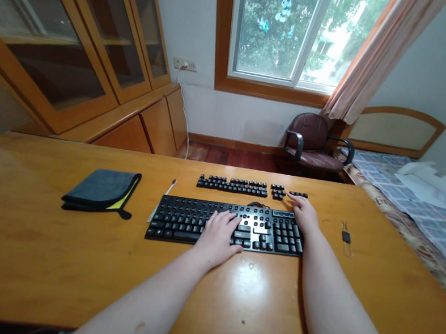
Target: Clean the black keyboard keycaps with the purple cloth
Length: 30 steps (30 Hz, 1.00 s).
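So there's one long black plastic keyboard [182,236] sitting mid-surface [60,259], the glossy brown wooden one, with its upper rows down to small bare key posts. Two hands in play: the left hand [219,235] is laid loosely across it, fingers spread, not gripping anything. The right hand [304,211] reaches past the keyboard's far right corner, fingertips right by the loose black keycaps [232,186]. Can't tell if it's pinching one. Those caps sit behind the board in three groups, one wide and two small, too tiny to count individually. Also: one folded grey cloth with black edging [101,187] and one thin white-handled brush [153,213] left of the keyboard, one small black wire-looped tool [346,236] on the right.
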### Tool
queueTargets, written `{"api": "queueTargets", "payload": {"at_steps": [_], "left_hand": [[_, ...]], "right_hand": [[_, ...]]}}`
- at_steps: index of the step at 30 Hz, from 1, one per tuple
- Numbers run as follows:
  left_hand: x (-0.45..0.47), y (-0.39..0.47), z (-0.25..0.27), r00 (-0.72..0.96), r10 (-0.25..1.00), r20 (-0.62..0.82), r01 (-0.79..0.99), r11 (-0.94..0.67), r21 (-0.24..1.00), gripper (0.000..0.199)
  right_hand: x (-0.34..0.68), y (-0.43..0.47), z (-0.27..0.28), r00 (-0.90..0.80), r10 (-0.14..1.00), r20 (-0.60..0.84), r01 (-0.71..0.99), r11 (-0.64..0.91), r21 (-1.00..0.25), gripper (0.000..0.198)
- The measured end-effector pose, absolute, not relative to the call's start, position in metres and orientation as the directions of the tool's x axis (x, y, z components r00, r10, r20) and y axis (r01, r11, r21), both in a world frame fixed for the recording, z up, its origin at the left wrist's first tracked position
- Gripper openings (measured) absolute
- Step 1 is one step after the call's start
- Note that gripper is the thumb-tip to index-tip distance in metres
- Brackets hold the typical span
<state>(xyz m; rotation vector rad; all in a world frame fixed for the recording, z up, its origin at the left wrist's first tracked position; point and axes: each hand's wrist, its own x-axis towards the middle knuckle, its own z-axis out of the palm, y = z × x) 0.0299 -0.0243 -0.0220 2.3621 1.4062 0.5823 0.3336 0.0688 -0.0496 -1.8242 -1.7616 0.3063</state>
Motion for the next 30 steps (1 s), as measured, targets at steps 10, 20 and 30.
{"api": "queueTargets", "payload": {"at_steps": [10,20,30], "left_hand": [[0.030,-0.026,-0.019,0.439,0.876,0.200,0.757,-0.481,0.443,0.076],[0.025,-0.021,-0.027,0.420,0.887,0.191,0.788,-0.461,0.408,0.072],[0.022,-0.019,-0.027,0.413,0.884,0.219,0.736,-0.466,0.491,0.071]], "right_hand": [[0.335,0.080,-0.056,0.088,0.969,0.232,0.888,0.029,-0.458,0.038],[0.326,0.079,-0.053,0.085,0.975,0.207,0.912,0.008,-0.411,0.026],[0.324,0.070,-0.039,0.196,0.937,0.288,0.891,-0.047,-0.451,0.022]]}}
